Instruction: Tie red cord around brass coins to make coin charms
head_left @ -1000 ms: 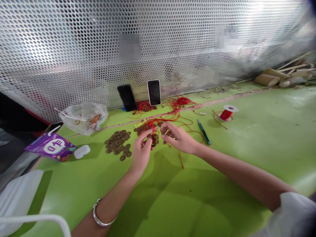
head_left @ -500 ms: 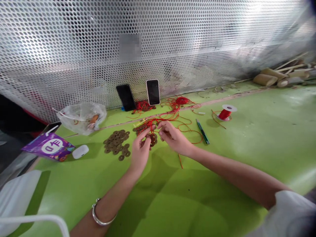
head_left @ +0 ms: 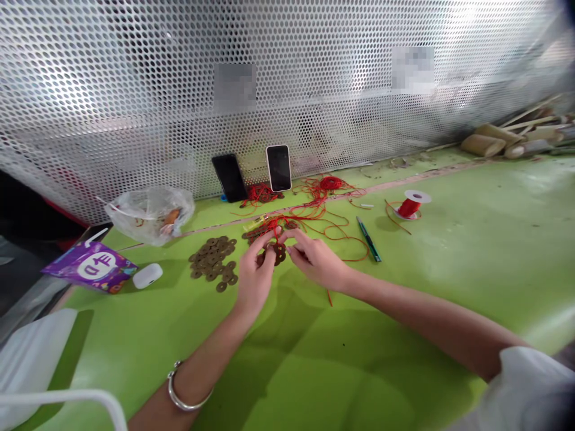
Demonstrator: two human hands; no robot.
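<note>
My left hand is closed, thumb and fingers pinching a small cluster of round brown coins with holes. Red cord rises from that cluster between my fingertips. Against the cluster's right side, my right hand has its fingers curled, with the index fingertip and thumb pinching at the red cord; the exact contact is too small to see. More corded coins lie just behind my left hand. Left of it spreads a loose pile of coins on the green table.
Red cords tangle at the back near a dark phone and a white-framed phone. Right are a slim green tool and a red cord spool. Left are a plastic bag, purple box and white case.
My right hand has moved slightly left and down, its fingertips now meeting the coin cluster and cord. My left hand stays nearly in place, still holding the coins.
</note>
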